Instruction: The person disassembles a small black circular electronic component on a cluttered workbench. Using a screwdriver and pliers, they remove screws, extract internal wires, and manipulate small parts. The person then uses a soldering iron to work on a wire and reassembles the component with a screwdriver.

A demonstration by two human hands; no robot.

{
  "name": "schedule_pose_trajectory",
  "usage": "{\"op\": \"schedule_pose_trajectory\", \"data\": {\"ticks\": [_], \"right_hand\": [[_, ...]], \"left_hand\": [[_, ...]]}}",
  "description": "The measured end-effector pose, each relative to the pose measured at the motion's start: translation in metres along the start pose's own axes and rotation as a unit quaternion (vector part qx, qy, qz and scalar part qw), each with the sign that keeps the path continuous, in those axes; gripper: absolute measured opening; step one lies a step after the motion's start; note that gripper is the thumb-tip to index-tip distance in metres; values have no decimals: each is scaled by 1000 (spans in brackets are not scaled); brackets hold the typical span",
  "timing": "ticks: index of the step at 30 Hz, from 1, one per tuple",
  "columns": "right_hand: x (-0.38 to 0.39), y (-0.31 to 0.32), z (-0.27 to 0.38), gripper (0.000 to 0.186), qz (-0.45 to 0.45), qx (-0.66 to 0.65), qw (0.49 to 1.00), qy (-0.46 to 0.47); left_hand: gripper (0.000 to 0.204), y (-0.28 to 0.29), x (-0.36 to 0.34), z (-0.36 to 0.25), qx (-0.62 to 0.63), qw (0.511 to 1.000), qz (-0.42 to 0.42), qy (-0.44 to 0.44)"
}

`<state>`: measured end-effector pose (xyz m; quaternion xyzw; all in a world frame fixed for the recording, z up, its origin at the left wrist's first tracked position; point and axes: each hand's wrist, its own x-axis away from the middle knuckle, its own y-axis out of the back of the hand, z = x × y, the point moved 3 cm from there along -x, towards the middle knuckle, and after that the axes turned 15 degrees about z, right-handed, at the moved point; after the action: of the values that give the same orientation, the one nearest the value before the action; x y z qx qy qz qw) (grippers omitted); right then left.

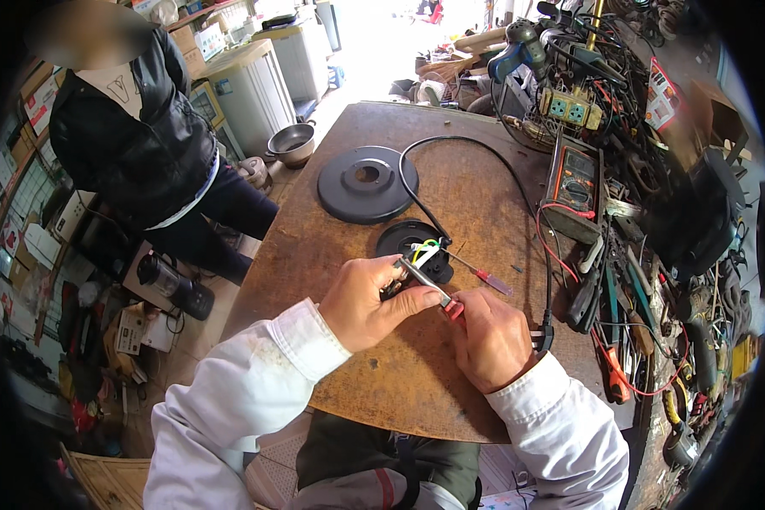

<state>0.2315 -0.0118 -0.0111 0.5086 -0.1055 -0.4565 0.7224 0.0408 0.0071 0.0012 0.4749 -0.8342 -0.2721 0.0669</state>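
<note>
My left hand (361, 310) is closed, thumb and fingers pinching a small dark part that my fingers mostly hide. In my right hand (495, 340) is a metal tool with red handles (456, 309); its grey jaw end (423, 279) reaches to my left fingers. White and yellow-green wires (429, 250) rise just beyond. Behind them lies an open, round black base (388, 241), with a black cable (474, 139) looping from its edge. Right of the base, a screwdriver with a clear reddish handle (493, 281) rests on the wooden table (382, 382).
A dark round cover (335, 189) with a central hole lies farther back. Along the right edge stand a multimeter (573, 180), a black plug (545, 337) and heaped hand tools (625, 293). A person in a black jacket (127, 140) stands at the left, beside the table.
</note>
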Motion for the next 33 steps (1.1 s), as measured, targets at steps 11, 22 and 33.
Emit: {"op": "schedule_pose_trajectory", "data": {"ticks": [11, 22, 33], "right_hand": [[4, 28, -36, 8, 20, 255, 962, -92], [1, 39, -24, 25, -38, 204, 972, -108], [18, 42, -19, 9, 6, 234, 972, -29]], "left_hand": [[39, 10, -1, 7, -43, 997, 38, 50], [39, 15, 0, 11, 221, 971, 40, 82], [34, 11, -4, 13, 204, 974, 67, 71]]}}
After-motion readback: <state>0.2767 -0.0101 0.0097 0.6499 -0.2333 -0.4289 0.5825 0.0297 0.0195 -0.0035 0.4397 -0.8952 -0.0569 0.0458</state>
